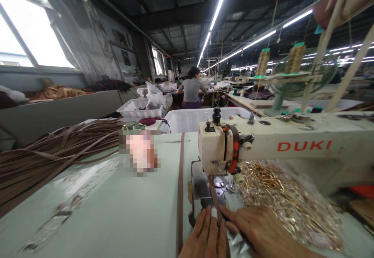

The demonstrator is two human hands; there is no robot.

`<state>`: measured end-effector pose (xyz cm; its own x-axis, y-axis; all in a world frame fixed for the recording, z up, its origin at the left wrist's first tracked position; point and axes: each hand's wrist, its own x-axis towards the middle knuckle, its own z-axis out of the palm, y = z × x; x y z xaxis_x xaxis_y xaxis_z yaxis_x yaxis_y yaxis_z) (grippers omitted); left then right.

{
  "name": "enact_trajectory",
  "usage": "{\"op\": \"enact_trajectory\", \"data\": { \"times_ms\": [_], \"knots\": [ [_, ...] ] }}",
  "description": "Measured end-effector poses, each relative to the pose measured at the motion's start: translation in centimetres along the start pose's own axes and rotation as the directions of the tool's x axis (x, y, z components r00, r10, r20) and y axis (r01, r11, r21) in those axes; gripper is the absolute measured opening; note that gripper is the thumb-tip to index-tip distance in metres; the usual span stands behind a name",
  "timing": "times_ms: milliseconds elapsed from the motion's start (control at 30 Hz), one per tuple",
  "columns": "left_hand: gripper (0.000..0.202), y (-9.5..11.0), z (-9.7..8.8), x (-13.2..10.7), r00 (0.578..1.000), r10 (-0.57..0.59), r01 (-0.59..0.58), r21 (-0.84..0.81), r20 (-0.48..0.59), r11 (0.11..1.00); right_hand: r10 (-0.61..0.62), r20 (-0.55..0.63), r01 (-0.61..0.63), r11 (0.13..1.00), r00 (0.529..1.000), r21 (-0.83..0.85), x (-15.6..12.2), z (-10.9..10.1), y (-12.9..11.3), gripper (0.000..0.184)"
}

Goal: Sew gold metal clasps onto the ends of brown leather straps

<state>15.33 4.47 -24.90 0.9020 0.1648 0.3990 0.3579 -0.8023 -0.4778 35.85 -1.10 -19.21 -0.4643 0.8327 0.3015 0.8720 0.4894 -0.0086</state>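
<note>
A narrow brown strap runs under the presser foot of a white sewing machine and down between my hands. My left hand lies with its fingers stretched flat at the near edge of the metal plate, beside the strap; one fingertip has a white wrap. Reaching in from the right, my right hand has its index finger extended to the strap. Its other fingers are curled, and a pointed silver metal tool sticks out beneath them; its kind is unclear.
Another brown strap lies along the pale green table. A bundle of brown strips is at left. Right of the needle sits a clear bag of gold-coloured hardware. White bins and a seated person are beyond.
</note>
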Motion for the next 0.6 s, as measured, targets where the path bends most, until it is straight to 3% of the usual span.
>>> {"op": "enact_trajectory", "data": {
  "times_ms": [67,200,300,367,467,600],
  "knots": [
    [0.036,0.3,0.4,-0.1,0.999,0.002,-0.002,-0.014,0.038,1.000,0.020,0.032,-0.020,1.000,0.999,0.015,0.1,-0.2,-0.1,0.036],
    [0.031,0.3,1.0,-0.1,0.994,-0.038,0.039,0.006,-0.100,0.999,0.028,0.049,-0.030,0.999,0.998,0.027,0.2,-0.3,-0.2,0.037],
    [0.035,-0.2,0.4,0.0,0.994,-0.021,0.020,-0.013,-0.106,1.000,0.028,0.060,-0.027,1.000,0.998,-0.010,0.3,-0.3,-0.2,0.036],
    [0.032,-0.1,0.5,0.2,0.979,-0.059,0.057,-0.017,-0.193,0.998,0.031,0.068,-0.030,0.999,0.997,-0.019,0.3,-0.3,-0.2,0.035],
    [0.025,0.9,2.0,0.2,0.924,-0.158,0.165,-0.009,-0.349,0.986,0.030,0.076,-0.029,0.999,0.997,-0.014,0.3,-0.4,-0.3,0.034],
    [0.029,1.5,3.2,0.2,0.973,-0.101,0.109,0.032,-0.206,0.993,-0.002,0.057,0.003,1.000,0.998,-0.026,0.2,-0.3,-0.2,0.034]
  ]
}}
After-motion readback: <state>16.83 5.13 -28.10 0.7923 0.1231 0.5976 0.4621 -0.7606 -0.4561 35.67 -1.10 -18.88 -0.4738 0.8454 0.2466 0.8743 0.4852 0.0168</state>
